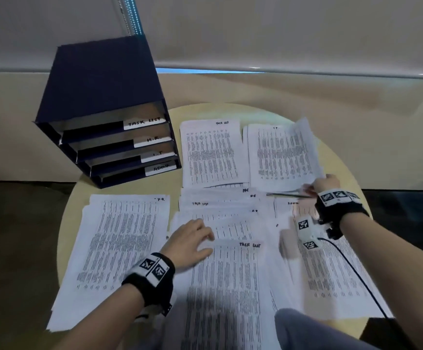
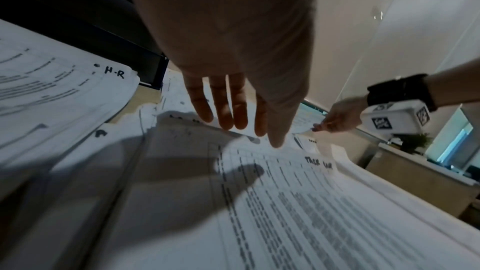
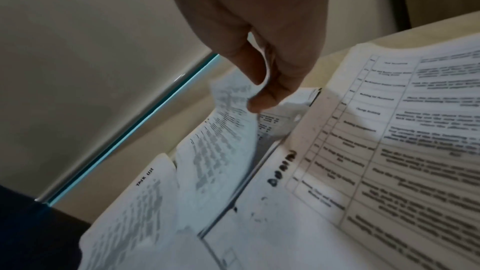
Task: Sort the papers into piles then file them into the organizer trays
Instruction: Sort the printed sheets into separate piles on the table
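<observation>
Printed text blurred (unreadable).

Navy organizer, white papers, pale wood table

The organizer is dark navy with white handwritten labels; the papers are white with dense black print; wristbands are black with black-and-white square markers; the table is pale beige.

— How open was the round table around the navy organizer?

— Paper piles lay just right of it and in front. Bare wood showed only along the far rim, right of the organizer.

— And its trays?

— Their fronts faced the piles, unobstructed.
</observation>
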Available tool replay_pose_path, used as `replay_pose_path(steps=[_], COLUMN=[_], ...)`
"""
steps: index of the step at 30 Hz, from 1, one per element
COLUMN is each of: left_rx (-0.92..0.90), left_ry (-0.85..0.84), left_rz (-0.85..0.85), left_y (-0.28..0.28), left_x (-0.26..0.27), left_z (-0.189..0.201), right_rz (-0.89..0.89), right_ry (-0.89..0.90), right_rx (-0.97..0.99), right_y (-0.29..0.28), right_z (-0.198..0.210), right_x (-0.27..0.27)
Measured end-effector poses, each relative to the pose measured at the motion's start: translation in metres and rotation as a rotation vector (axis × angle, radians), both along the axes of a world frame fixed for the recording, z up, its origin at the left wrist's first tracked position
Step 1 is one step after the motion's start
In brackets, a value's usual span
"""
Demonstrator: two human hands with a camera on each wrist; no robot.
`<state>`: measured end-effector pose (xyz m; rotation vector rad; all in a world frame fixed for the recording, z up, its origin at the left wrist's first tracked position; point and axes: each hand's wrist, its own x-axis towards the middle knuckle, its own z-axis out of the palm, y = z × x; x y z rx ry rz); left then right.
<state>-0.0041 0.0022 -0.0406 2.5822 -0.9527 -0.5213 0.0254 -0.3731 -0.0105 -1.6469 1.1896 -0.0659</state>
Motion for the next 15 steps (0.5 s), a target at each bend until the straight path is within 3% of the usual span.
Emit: replay_pose_path(steps=[2, 4, 7, 10, 12, 15], left_rx=[0.047, 0.056, 0.061, 0.068, 0.072, 0.025], left_ry=[-0.016, -0.031, -0.049, -0.041, -0.043, 0.01], left_rz=[-0.017, -0.013, 0.004, 0.029, 0.041, 0.105], left_y=[0.001, 0.0, -0.004, -0.004, -0.005, -0.007], left_x=[-0.004, -0.005, -0.009, -0.012, -0.014, -0.016], left_z=[-0.003, -0.004, -0.004, -0.003, 0.0, 0.007], right_rz=[-0.047, 0.057, 0.485, 0.869, 0.927, 0.858], right_ry=[0.021, 0.01, -0.081, 0.035, 0.108, 0.083], right_rx=[-0.097, -0.251, -0.215, -0.141, -0.241, -0.404], right_y=[0.013, 0.038, 0.085, 0.123, 0.138, 0.149], right_z=[0.006, 0.014, 0.013, -0.005, -0.018, -0.027], right_x=[-0.005, -0.018, -0.052, -0.09, -0.109, -0.127])
